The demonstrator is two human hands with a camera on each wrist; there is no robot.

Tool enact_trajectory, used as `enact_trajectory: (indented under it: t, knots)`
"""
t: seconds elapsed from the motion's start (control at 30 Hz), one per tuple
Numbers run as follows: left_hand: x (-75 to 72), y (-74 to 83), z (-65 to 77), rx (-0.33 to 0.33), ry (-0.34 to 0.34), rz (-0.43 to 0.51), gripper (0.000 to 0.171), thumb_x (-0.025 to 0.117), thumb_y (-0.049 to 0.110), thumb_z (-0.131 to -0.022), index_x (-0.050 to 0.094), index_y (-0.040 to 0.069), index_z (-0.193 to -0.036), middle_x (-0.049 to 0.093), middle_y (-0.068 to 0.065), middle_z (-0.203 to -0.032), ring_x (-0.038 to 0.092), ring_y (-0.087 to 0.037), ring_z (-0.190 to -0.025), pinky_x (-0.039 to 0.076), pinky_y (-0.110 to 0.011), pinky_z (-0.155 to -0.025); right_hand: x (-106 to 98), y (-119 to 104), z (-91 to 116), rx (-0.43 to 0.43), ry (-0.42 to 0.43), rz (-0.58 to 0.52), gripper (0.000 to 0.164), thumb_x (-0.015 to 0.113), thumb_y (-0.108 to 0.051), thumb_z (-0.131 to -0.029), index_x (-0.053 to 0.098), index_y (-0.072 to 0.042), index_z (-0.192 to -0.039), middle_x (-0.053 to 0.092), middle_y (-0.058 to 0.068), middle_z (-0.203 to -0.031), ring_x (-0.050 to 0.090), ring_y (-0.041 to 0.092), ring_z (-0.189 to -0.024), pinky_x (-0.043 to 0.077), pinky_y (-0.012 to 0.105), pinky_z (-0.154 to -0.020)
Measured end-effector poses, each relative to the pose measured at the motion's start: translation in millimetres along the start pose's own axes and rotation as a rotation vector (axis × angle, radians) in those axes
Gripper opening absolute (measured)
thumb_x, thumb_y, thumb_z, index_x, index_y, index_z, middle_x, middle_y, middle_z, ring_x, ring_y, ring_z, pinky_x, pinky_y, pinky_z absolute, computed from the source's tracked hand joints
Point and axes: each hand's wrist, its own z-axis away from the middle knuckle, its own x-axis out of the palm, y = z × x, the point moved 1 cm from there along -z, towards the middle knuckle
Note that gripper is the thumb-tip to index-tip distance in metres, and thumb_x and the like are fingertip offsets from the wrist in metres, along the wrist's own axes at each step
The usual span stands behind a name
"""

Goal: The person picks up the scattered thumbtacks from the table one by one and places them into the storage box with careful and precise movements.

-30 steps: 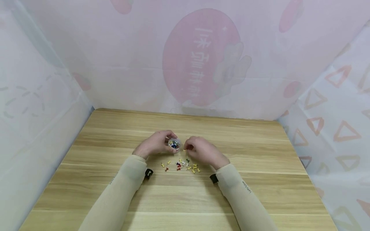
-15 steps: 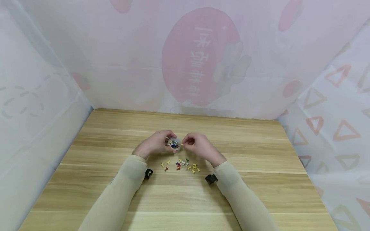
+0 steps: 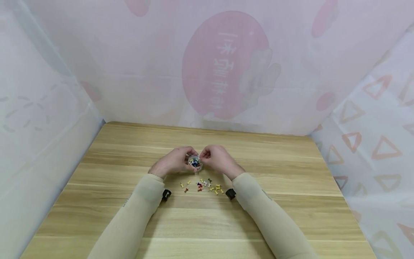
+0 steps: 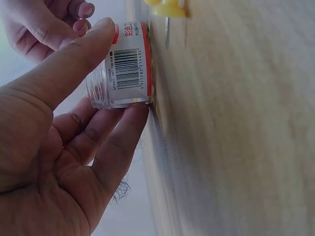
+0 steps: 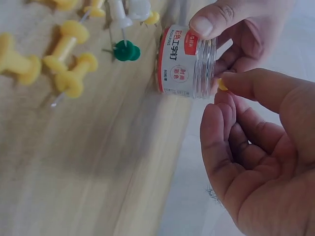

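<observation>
A small clear jar point(image 5: 179, 64) of push pins with a white and red label stands on the table, its mouth upward. My left hand point(image 3: 173, 159) grips it from the left, thumb on one side and fingers on the other. Pins of mixed colours show inside through the mouth in the head view. At the jar's rim, my right hand point(image 3: 218, 160) pinches a yellow push pin point(image 5: 222, 85) between thumb and fingertips; most of that pin is hidden by them. Nearer me lie several loose pins, among them a green push pin point(image 5: 126, 50) and a yellow push pin point(image 4: 168, 8).
The wood-grain table point(image 3: 194, 219) is bounded by a printed curtain point(image 3: 145, 97) at the back and more curtains at both sides. Loose red pins point(image 3: 199, 189) lie between the forearms, with points facing various ways.
My right hand has moved left and slightly away from me, bringing the yellow push pin from beside the jar to its rim. The left hand and jar have stayed in place.
</observation>
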Motion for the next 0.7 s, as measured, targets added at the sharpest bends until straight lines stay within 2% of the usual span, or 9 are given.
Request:
enact_trajectory:
  t: [0.23,0.47,0.7]
  knots:
    - [1.8,0.0,-0.5,-0.016,-0.004,0.009,0.06,0.1,0.019,-0.094,0.072,0.008,-0.146,0.078,-0.017,-0.147,0.076,-0.034,-0.131,0.062,-0.058,-0.119,-6.3,0.1,1.8,-0.004,-0.019,0.009,0.006,0.083,-0.011,-0.108,0.085,-0.006,-0.11,0.084,0.008,-0.106,0.076,0.017,-0.094,0.066,0.031,-0.09]
    - [5.4,3.3,-1.9,-0.018,-0.003,0.003,0.06,0.1,0.019,-0.094,0.071,0.007,-0.146,0.079,-0.017,-0.145,0.076,-0.036,-0.134,0.062,-0.057,-0.121,-13.4,12.1,21.4,-0.002,-0.103,0.046,0.005,0.084,-0.008,-0.107,0.086,-0.006,-0.11,0.085,0.006,-0.103,0.074,0.014,-0.09,0.066,0.03,-0.088]
    - [6.1,4.2,-1.8,-0.021,0.005,0.005,0.058,0.1,0.02,-0.096,0.071,0.007,-0.145,0.078,-0.017,-0.146,0.075,-0.038,-0.139,0.061,-0.057,-0.123,-9.8,19.3,39.3,-0.007,-0.167,0.115,0.008,0.08,-0.007,-0.106,0.086,-0.007,-0.111,0.084,0.003,-0.103,0.074,0.013,-0.091,0.067,0.035,-0.093]
